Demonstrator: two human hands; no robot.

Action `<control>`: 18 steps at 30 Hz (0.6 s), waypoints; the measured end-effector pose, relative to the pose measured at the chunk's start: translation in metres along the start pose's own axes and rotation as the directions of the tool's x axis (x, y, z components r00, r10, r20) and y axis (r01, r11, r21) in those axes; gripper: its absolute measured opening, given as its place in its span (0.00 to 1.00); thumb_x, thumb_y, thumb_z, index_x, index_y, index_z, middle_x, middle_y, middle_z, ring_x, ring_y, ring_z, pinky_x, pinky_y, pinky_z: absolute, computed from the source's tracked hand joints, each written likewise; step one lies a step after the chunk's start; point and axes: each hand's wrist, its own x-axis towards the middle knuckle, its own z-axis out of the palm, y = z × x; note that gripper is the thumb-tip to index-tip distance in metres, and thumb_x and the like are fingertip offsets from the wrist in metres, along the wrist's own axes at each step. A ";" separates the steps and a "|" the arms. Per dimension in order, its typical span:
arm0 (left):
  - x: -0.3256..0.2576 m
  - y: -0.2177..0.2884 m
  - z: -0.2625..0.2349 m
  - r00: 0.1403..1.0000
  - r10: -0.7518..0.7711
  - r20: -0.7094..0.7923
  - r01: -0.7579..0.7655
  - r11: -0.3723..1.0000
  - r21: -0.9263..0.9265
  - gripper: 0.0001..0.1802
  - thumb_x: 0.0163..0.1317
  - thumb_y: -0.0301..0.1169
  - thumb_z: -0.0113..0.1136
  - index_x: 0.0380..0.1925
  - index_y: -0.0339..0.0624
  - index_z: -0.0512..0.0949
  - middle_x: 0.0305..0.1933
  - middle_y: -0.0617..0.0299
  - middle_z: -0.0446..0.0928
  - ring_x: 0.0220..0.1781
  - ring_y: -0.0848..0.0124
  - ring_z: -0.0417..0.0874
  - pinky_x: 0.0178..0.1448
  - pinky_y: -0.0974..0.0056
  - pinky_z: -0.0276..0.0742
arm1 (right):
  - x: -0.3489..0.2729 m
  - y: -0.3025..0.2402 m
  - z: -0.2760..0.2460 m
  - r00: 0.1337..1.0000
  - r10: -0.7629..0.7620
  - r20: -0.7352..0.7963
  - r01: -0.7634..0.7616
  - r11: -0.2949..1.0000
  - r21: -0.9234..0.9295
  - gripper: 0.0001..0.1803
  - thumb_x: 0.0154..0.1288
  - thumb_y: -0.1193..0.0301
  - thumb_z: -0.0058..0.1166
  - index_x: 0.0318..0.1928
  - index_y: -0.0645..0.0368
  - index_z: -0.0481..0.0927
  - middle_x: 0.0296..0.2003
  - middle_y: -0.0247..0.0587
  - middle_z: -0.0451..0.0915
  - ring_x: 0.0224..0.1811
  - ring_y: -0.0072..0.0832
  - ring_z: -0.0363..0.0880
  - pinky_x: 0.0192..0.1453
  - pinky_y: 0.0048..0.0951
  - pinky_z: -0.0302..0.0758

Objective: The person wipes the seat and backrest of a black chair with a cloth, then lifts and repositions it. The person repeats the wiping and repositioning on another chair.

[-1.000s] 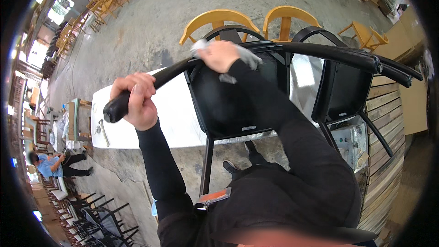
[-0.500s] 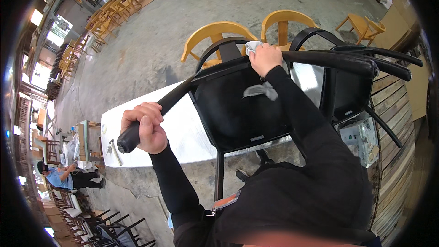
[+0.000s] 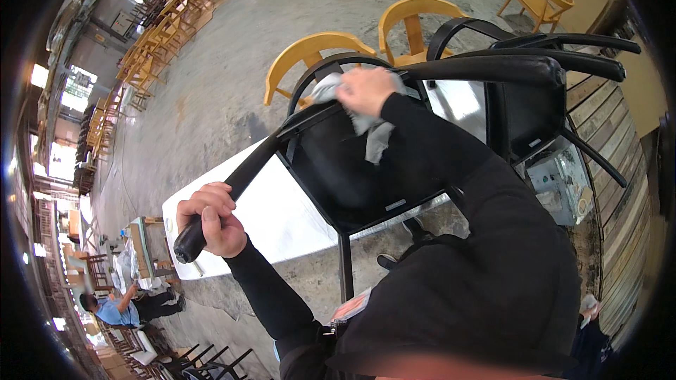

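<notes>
A black wooden chair (image 3: 338,176) lies tipped over on a white-topped table (image 3: 274,222), its dark seat panel facing me. My left hand (image 3: 213,218) is wrapped round the end of one of its thick black legs or arms, at the left. My right hand (image 3: 366,90) presses a grey-white cloth (image 3: 378,144) on the chair's frame along the far edge of the seat panel. A loose end of the cloth hangs down over the panel. Motion smears the right hand's fingers a little, and the cloth partly hides them.
A second black chair (image 3: 536,116) lies close on the right. Two yellow wooden chairs (image 3: 320,43) stand beyond the table, another (image 3: 533,5) farther right. A metal box (image 3: 553,186) and wooden slats (image 3: 612,190) are at right. A person in blue (image 3: 118,311) works at far left.
My right hand has slid left along the chair's frame with the cloth, which is now more spread out. The left hand keeps its grip. The view has shifted slightly.
</notes>
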 end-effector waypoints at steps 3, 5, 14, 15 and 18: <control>0.000 -0.002 0.000 1.000 -0.020 -0.004 0.020 1.000 0.013 0.09 0.60 0.29 0.55 0.25 0.42 0.66 0.16 0.61 0.69 0.18 0.70 0.70 0.36 0.57 0.76 | -0.035 0.040 0.000 0.944 -0.118 -0.309 0.073 0.986 -0.153 0.18 0.65 0.56 0.56 0.44 0.58 0.80 0.42 0.47 0.79 0.50 0.43 0.78 0.62 0.48 0.68; 0.000 -0.001 0.000 1.000 -0.004 -0.005 0.004 1.000 0.012 0.09 0.60 0.28 0.54 0.25 0.42 0.66 0.16 0.61 0.69 0.18 0.70 0.70 0.36 0.57 0.76 | -0.065 0.040 0.016 0.794 -0.251 -0.554 0.195 0.968 -0.160 0.18 0.59 0.66 0.63 0.47 0.59 0.77 0.49 0.52 0.73 0.58 0.47 0.71 0.63 0.48 0.66; -0.001 0.000 0.005 0.998 -0.060 -0.007 0.060 0.998 -0.032 0.09 0.63 0.29 0.52 0.24 0.44 0.67 0.17 0.62 0.66 0.20 0.71 0.68 0.41 0.58 0.74 | -0.098 0.126 0.021 0.427 0.786 -0.446 0.015 0.487 0.873 0.18 0.78 0.63 0.38 0.50 0.65 0.75 0.44 0.60 0.75 0.50 0.51 0.75 0.60 0.44 0.70; -0.001 0.000 0.005 0.998 -0.056 -0.002 0.056 0.998 -0.032 0.09 0.64 0.28 0.52 0.24 0.44 0.67 0.17 0.62 0.66 0.21 0.71 0.68 0.41 0.58 0.73 | -0.075 0.138 0.016 0.500 0.678 -0.539 -0.133 0.675 0.725 0.22 0.80 0.59 0.35 0.49 0.65 0.75 0.45 0.62 0.77 0.51 0.52 0.76 0.60 0.45 0.70; -0.001 0.003 0.006 0.994 -0.099 0.052 0.101 0.994 -0.035 0.11 0.65 0.29 0.52 0.24 0.45 0.66 0.18 0.62 0.66 0.23 0.71 0.69 0.45 0.57 0.73 | -0.053 0.138 0.034 0.715 0.417 -0.562 0.044 0.774 0.631 0.26 0.80 0.54 0.32 0.48 0.65 0.75 0.53 0.63 0.78 0.57 0.53 0.76 0.61 0.47 0.70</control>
